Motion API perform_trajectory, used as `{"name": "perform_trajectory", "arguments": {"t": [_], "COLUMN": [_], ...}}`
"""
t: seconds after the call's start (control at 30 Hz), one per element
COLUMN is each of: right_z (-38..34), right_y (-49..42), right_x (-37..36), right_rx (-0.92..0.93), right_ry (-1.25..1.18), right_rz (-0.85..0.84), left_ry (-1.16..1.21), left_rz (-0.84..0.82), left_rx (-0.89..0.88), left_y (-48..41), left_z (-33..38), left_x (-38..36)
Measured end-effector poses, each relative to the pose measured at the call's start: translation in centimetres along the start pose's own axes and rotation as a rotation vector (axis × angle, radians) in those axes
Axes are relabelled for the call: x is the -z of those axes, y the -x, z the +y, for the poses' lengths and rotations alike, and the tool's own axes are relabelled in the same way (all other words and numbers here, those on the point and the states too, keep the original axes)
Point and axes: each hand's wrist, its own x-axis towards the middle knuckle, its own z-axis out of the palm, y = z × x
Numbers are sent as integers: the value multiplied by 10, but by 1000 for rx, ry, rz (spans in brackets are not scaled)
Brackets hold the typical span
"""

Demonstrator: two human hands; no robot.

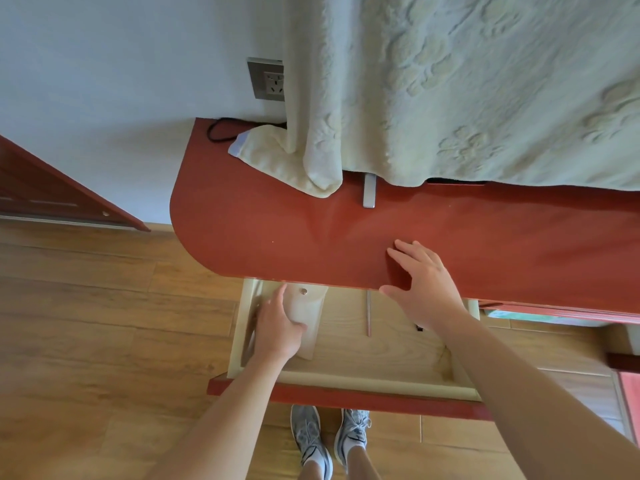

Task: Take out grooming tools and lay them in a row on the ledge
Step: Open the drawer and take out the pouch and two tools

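A pale wooden drawer [346,377] with a red front stands pulled out under the red ledge [277,230]. Inside it at the left lies a translucent pouch [313,320] with a metal snap. My left hand [277,327] is in the drawer, fingers curled around the pouch's left side. A thin metal tool [369,313] lies in the drawer's middle. A small dark object [419,328] peeks out below my right wrist. My right hand [424,282] rests flat with spread fingers on the ledge's front edge, holding nothing.
A cream towel [450,81] hangs over the back of the ledge, its folded corner [291,161] lying on the surface. A silver flat object [369,190] and a black cord [221,129] lie at the back. A wall socket [268,79] is above. My shoes [329,441] stand on wooden floor.
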Motion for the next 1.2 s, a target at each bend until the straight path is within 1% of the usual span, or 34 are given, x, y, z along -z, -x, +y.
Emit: {"name": "perform_trajectory", "arguments": {"t": [0.23, 0.5, 0.6, 0.73, 0.93, 1.2], "right_z": [-1, 0, 1, 0, -1, -4], "right_y": [-1, -1, 0, 0, 1, 1], "right_x": [1, -1, -1, 0, 0, 3], "right_rx": [-12, -13, -11, -14, -26, -40], "right_ry": [8, 2, -4, -2, -10, 9], "right_rz": [-6, -2, 0, -1, -7, -20], "left_ry": [73, 341, 424, 519, 572, 620], "left_rz": [-3, 24, 10, -16, -46, -122], "left_rx": [17, 95, 165, 203, 243, 202], "left_y": [-1, 8, 15, 29, 54, 84], "left_z": [3, 16, 21, 27, 35, 49], "left_x": [-2, 2, 5, 9, 21, 44]}}
